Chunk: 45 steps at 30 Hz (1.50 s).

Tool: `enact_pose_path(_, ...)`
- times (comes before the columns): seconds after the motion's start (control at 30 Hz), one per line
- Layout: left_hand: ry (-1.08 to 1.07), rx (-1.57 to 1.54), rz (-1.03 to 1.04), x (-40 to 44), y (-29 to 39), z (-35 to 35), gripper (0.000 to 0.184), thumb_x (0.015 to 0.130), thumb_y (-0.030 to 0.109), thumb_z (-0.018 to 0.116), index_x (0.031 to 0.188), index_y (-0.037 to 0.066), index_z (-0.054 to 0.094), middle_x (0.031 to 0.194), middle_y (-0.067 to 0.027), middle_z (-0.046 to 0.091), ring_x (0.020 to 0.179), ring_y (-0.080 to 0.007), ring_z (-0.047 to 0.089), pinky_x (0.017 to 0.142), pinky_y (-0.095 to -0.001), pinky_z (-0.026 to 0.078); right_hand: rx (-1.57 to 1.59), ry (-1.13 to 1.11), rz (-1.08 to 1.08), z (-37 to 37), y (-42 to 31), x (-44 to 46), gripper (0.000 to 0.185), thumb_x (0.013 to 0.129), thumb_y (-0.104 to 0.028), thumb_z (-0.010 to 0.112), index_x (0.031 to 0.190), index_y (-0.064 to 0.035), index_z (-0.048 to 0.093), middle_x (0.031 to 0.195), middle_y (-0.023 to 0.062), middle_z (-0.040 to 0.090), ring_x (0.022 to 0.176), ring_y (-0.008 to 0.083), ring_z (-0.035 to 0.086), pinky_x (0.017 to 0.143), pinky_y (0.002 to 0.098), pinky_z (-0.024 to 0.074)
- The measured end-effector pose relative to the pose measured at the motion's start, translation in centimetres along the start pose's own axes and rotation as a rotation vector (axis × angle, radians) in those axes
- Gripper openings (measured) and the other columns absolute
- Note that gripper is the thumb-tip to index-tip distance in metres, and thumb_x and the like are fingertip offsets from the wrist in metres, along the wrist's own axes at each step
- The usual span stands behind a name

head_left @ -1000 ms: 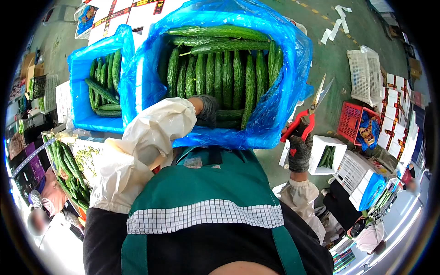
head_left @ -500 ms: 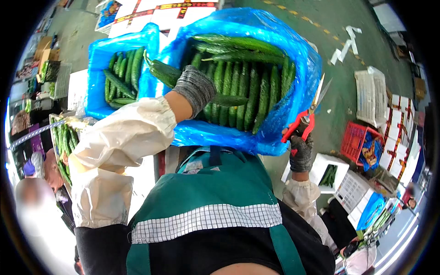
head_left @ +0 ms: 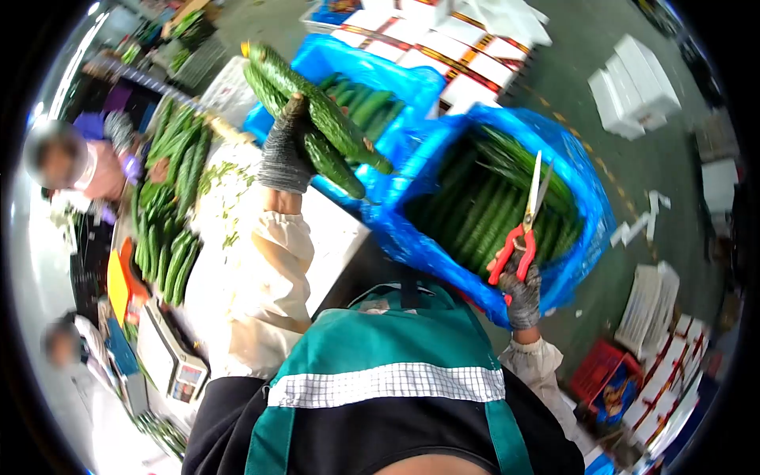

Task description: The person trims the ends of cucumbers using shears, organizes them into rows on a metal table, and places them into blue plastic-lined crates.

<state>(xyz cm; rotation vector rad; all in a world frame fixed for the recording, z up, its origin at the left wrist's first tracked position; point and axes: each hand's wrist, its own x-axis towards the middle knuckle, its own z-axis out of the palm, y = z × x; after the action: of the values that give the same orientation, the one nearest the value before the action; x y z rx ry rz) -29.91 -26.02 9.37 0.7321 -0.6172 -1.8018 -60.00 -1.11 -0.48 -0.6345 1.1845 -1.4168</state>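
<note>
Green apron [head_left: 378, 342], cream oversleeves [head_left: 277, 269], grey gloves [head_left: 284, 161]

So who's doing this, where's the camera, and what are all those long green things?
No robot here, just a person at work. The camera sits on their head, looking down, so their green cloth apron shows too. The long, bumpy green things look like cucumbers. The fingers of the left hand, in a grey knitted glove, hold at least two cucumbers. The right hand holds metal-bladed shears with red handles. In front is a big box lined with shiny blue plastic, with more inside. A smaller blue-lined box stands beyond it, to the left. Others lie on the pale work surface at the picture's left.
</note>
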Motion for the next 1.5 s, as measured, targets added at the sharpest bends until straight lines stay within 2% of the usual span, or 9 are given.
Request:
enact_pose_path(0.03,-0.071,-0.104,-0.033,-0.8,0.8,-1.8,0.048,0.080,0.037,0.059,0.108,0.000,0.050,0.102,-0.0160,0.057,0.100,-0.0315,0.052,0.086,-0.0460,0.043,-0.079,-0.108,-0.001,0.9,-0.3,0.1,0.060,0.068,-0.016,0.069,0.120,-0.0041,0.042,0.103,0.0090,0.053,0.086,0.0193,0.057,0.074,0.0312,0.0478)
enact_pose_path(0.13,0.153,-0.317,0.154,-3.7,1.8,-5.3,0.049,0.077,0.037,0.062,0.107,0.000,0.051,0.104,-0.0144,0.056,0.104,-0.0305,0.048,0.091,-0.0479,0.039,-0.353,-0.355,-0.090,6.5,-0.5,0.1,0.057,0.069,-0.006,0.064,0.122,-0.0033,0.042,0.097,0.0079,0.055,0.083,0.0151,0.057,0.074,0.0290,0.0467)
enact_pose_path(0.17,0.213,-0.381,0.158,-3.9,2.1,-6.5,0.048,0.074,0.038,0.066,0.103,0.002,0.053,0.100,-0.0172,0.056,0.097,-0.0348,0.051,0.086,-0.0529,0.042,-0.441,-0.438,-0.104,8.1,-0.1,0.3,0.056,0.070,-0.001,0.061,0.122,-0.0034,0.041,0.095,0.0075,0.056,0.082,0.0138,0.057,0.075,0.0282,0.0463)
enact_pose_path(0.33,0.399,-0.458,0.324,-8.5,3.7,-9.9,0.045,0.077,0.034,0.063,0.105,0.001,0.051,0.103,-0.0152,0.056,0.097,-0.0327,0.052,0.089,-0.0482,0.041,-0.389,-0.667,0.138,14.7,-1.4,-1.1,0.061,0.070,-0.002,0.058,0.127,-0.0039,0.037,0.097,0.0085,0.055,0.080,0.0140,0.056,0.075,0.0283,0.0462)
enact_pose_path(0.53,0.381,-0.390,0.489,-11.4,5.5,-13.7,0.044,0.078,0.033,0.063,0.105,0.001,0.051,0.099,-0.0170,0.057,0.094,-0.0327,0.053,0.088,-0.0475,0.042,-0.384,-0.727,0.359,18.2,-1.9,-1.0,0.052,0.073,-0.017,0.060,0.120,-0.0034,0.043,0.096,0.0099,0.055,0.075,0.0162,0.058,0.065,0.0278,0.0471)
enact_pose_path(0.63,0.400,-0.395,0.512,-12.1,6.0,-14.0,0.043,0.077,0.034,0.064,0.101,0.000,0.052,0.095,-0.0167,0.058,0.091,-0.0298,0.055,0.086,-0.0426,0.044,-0.392,-0.730,0.369,19.9,-1.5,-1.1,0.047,0.073,-0.017,0.060,0.115,-0.0021,0.046,0.090,0.0090,0.057,0.071,0.0157,0.058,0.062,0.0272,0.0476)
enact_pose_path(1.07,0.385,-0.372,0.490,-12.0,6.2,-16.7,0.042,0.078,0.031,0.064,0.103,-0.001,0.052,0.097,-0.0161,0.058,0.090,-0.0303,0.055,0.083,-0.0413,0.046,-0.453,-0.735,0.444,23.8,0.8,0.2,0.031,0.074,-0.016,0.055,0.100,0.0001,0.052,0.074,0.0074,0.059,0.063,0.0134,0.057,0.058,0.0248,0.0461)
enact_pose_path(1.13,0.391,-0.367,0.480,-11.9,6.2,-16.6,0.040,0.078,0.031,0.064,0.100,0.000,0.053,0.095,-0.0156,0.059,0.088,-0.0290,0.056,0.083,-0.0409,0.046,-0.519,-0.740,0.359,24.0,0.6,0.3,0.029,0.074,-0.017,0.054,0.097,0.0006,0.053,0.071,0.0077,0.060,0.061,0.0129,0.056,0.057,0.0245,0.0452)
enact_pose_path(1.5,0.436,-0.406,0.479,-12.1,6.2,-17.4,0.039,0.080,0.029,0.062,0.104,0.000,0.050,0.099,-0.0164,0.057,0.095,-0.0327,0.054,0.086,-0.0447,0.045,-0.445,-0.728,0.419,25.0,1.7,1.3,0.044,0.073,-0.013,0.055,0.115,-0.0004,0.044,0.085,0.0105,0.058,0.067,0.0175,0.059,0.063,0.0301,0.0484)
